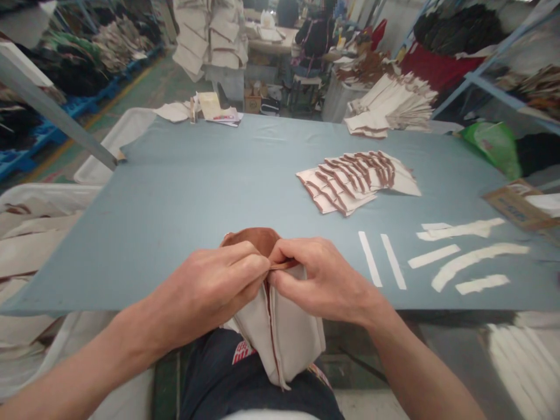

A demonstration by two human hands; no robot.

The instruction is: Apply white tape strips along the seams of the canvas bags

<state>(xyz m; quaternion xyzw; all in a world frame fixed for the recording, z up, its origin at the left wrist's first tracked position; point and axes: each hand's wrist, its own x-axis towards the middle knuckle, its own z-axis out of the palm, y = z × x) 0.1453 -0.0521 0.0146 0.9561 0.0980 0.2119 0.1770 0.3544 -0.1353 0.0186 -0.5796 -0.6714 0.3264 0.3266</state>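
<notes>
A cream fabric pouch with a brown lining hangs between my hands, over my lap at the table's front edge. Its mouth gapes toward the table, and a dark red-brown seam runs down its near side. My left hand pinches the brown rim from the left. From the right, my right hand grips the same rim, thumb below and fingers bent above. The fingertips of both hands almost meet at the seam's top. Whatever lies right between the fingertips is hidden.
On the blue-grey table lies a fanned stack of cream pieces with brown edges. Two white strips and several cream strips lie at right. Cream fabric bundles sit at the far edge. A person sits beyond.
</notes>
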